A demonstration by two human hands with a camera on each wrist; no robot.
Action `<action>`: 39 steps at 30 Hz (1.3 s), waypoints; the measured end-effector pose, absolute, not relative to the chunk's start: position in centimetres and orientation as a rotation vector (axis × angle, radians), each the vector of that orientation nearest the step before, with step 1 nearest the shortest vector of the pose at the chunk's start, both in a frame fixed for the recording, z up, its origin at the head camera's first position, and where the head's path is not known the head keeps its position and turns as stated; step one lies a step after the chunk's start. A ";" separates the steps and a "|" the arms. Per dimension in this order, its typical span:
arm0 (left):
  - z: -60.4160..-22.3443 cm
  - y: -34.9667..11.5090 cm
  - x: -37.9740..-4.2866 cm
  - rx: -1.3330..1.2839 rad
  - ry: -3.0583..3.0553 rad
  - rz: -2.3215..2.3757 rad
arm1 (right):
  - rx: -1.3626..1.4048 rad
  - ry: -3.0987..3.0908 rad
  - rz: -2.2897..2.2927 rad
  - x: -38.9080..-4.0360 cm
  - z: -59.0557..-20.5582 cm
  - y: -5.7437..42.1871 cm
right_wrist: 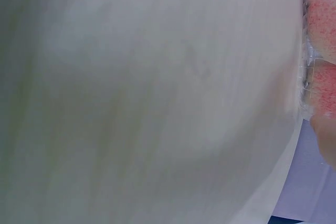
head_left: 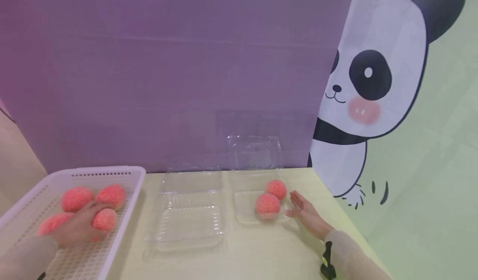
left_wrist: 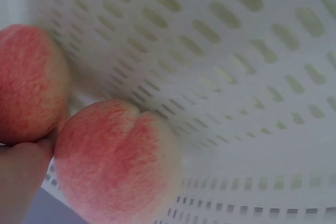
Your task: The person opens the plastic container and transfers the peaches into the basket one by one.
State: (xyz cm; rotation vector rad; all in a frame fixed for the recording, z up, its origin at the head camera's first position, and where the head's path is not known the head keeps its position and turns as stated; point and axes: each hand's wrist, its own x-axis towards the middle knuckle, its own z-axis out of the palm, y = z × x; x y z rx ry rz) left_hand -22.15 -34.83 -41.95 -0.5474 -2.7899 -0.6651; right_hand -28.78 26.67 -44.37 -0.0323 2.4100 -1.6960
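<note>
In the white basket (head_left: pixel 139 188) at the left, my left hand (head_left: pixel 76 228) grips a peach (head_left: pixel 104 220), fingers over its far side and thumb along its near side. Around the hand lie more pink peaches, two behind it (head_left: pixel 77 199) and one partly covered by it. The left wrist view shows a peach (left_wrist: pixel 118 161) close by the digit (left_wrist: pixel 23 179), with another peach (left_wrist: pixel 31 85) beside it. My right hand (head_left: pixel 308 215) has its fingers extended beside a clear plastic clamshell box (head_left: pixel 242 217), whose right half holds two peaches (head_left: pixel 267 206).
A second clear clamshell box (head_left: pixel 190 226), lid raised, stands between the basket and the peach box. Both lids lean toward the purple backdrop (head_left: pixel 179 72) behind the pale table (head_left: pixel 254 255). A panda-printed curtain (head_left: pixel 392 64) hangs at the right.
</note>
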 end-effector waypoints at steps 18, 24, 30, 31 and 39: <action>-34.0 -31.4 -22.2 -0.540 -3.025 -0.743 | -0.008 2.415 -1.691 -28.8 -44.3 26.7; -31.3 -27.8 -21.5 -0.547 -2.954 -0.774 | -0.038 2.417 -1.702 -28.7 -44.4 26.7; -29.6 -23.1 -21.1 -0.557 -2.902 -0.665 | -0.028 2.413 -1.708 -28.8 -44.5 26.5; -29.6 -22.3 -21.1 -0.573 -2.868 -0.659 | -0.030 2.412 -1.710 -28.8 -44.4 26.5; -30.4 -15.8 -21.4 -0.716 -2.843 -0.885 | -0.044 2.413 -1.724 -28.7 -44.2 26.4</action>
